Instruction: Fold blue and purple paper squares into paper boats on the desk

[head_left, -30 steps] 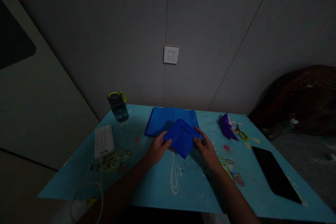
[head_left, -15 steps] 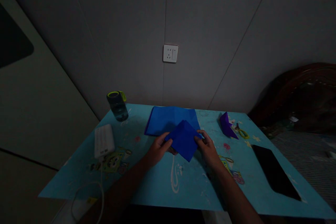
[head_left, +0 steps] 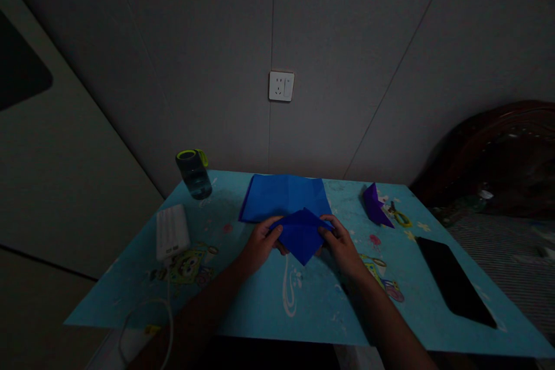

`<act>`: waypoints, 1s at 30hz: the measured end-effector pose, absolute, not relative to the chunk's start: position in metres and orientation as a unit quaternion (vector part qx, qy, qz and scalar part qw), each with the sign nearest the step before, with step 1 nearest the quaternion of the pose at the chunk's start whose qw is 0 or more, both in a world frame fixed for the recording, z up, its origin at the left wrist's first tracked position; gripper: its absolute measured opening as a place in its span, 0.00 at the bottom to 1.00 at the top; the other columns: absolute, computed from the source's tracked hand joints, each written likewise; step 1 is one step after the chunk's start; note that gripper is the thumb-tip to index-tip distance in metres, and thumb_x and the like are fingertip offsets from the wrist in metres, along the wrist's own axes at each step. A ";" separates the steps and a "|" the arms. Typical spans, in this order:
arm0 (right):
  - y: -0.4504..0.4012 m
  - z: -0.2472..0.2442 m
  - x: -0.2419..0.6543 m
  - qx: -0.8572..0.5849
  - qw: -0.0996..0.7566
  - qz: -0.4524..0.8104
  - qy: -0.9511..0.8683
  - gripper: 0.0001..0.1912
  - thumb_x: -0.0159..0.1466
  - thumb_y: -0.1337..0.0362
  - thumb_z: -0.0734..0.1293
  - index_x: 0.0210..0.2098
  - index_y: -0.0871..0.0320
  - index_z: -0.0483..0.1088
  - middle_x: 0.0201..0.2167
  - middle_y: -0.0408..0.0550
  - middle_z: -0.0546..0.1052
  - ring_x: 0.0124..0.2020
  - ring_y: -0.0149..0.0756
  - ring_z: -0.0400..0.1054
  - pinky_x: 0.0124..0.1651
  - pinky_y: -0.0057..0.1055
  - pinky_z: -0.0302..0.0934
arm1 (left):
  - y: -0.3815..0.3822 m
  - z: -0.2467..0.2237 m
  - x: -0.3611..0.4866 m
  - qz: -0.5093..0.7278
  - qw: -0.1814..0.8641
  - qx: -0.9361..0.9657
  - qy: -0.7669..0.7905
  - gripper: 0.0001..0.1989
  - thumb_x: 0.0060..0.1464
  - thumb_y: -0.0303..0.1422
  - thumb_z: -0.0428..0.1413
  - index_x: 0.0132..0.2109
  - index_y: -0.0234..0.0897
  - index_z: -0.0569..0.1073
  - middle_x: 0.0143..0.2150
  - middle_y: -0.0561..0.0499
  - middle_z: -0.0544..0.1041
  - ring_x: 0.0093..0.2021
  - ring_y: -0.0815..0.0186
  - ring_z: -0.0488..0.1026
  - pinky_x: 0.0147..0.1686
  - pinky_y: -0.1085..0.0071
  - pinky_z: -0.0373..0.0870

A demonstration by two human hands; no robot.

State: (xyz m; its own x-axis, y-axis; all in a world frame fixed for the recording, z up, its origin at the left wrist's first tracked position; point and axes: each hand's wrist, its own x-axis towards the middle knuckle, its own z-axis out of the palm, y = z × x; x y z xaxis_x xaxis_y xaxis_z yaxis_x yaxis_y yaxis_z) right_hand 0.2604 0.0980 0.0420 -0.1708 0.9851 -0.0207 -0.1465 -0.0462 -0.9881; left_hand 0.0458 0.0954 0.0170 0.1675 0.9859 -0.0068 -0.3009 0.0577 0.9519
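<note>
Between my two hands is a dark blue folded paper (head_left: 302, 236), diamond-shaped with one corner toward me. My left hand (head_left: 263, 238) pinches its left corner, thumb on top and fingers underneath. The right corner is gripped the same way by my right hand (head_left: 339, 239). Behind the folded piece lie lighter blue paper sheets (head_left: 284, 193), flat on the table with a purple edge showing at the left. The fingers under the folded paper are partly hidden.
On the light blue table (head_left: 260, 306) stand a water bottle (head_left: 194, 174) and a white power bank (head_left: 172, 232) with a cable at left. To the right are a purple folded paper (head_left: 375, 206), scissors (head_left: 401, 217) and a black flat slab (head_left: 455, 280). A wall rises behind.
The folded blue paper has turned from a tilted square to a flatter, wider diamond, its far corner lower. Both hands still hold its side corners.
</note>
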 end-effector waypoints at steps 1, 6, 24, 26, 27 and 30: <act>0.098 0.042 0.261 -0.416 0.483 0.594 -0.490 0.14 0.60 0.54 0.69 0.41 0.51 0.66 0.17 0.35 0.71 0.18 0.35 0.67 0.26 0.31 0.61 | 0.095 0.018 0.046 0.523 0.624 0.444 0.374 0.24 0.52 0.44 0.61 0.50 0.31 0.74 0.23 0.52 0.77 0.20 0.65 0.75 0.21 0.71 0.70; 0.099 0.036 0.263 -0.402 0.483 0.604 -0.490 0.09 0.59 0.56 0.68 0.29 0.53 0.68 0.16 0.38 0.71 0.18 0.34 0.67 0.26 0.30 0.58 | 0.093 0.020 0.047 0.533 0.645 0.424 0.346 0.15 0.49 0.39 0.62 0.39 0.31 0.79 0.24 0.50 0.77 0.21 0.65 0.75 0.24 0.69 0.72; 0.103 0.040 0.262 -0.450 0.537 0.519 -0.490 0.30 0.57 0.49 0.73 0.54 0.52 0.65 0.20 0.36 0.65 0.22 0.32 0.60 0.26 0.28 0.55 | 0.088 0.019 0.048 0.480 0.558 0.551 0.393 0.22 0.55 0.39 0.60 0.55 0.35 0.72 0.49 0.42 0.78 0.37 0.62 0.79 0.38 0.65 0.78; 0.103 0.040 0.262 -0.443 0.529 0.523 -0.500 0.28 0.56 0.48 0.73 0.51 0.54 0.68 0.22 0.39 0.69 0.24 0.32 0.62 0.28 0.29 0.57 | 0.088 0.018 0.048 0.458 0.529 0.591 0.401 0.16 0.54 0.36 0.60 0.49 0.34 0.76 0.45 0.42 0.80 0.38 0.60 0.79 0.40 0.66 0.77; 0.102 0.039 0.262 -0.440 0.522 0.527 -0.507 0.26 0.56 0.48 0.72 0.48 0.55 0.70 0.23 0.40 0.70 0.24 0.33 0.63 0.29 0.29 0.58 | 0.087 0.019 0.047 0.446 0.516 0.609 0.404 0.14 0.54 0.35 0.60 0.46 0.34 0.77 0.42 0.43 0.81 0.38 0.60 0.79 0.39 0.67 0.77; 0.100 0.038 0.260 -0.427 0.496 0.527 -0.543 0.19 0.58 0.49 0.72 0.40 0.56 0.74 0.26 0.42 0.74 0.26 0.33 0.64 0.32 0.30 0.59 | 0.084 0.021 0.047 0.407 0.500 0.645 0.411 0.12 0.57 0.36 0.57 0.43 0.34 0.78 0.37 0.45 0.81 0.34 0.61 0.79 0.32 0.70 0.76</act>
State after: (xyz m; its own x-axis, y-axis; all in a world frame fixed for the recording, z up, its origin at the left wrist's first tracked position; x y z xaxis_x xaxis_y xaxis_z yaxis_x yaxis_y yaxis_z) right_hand 0.2598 0.0995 0.0377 -0.1440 0.9857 0.0879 -0.0583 0.0802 -0.9951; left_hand 0.0469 0.0841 0.0213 0.3305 0.9369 0.1140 0.1237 -0.1627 0.9789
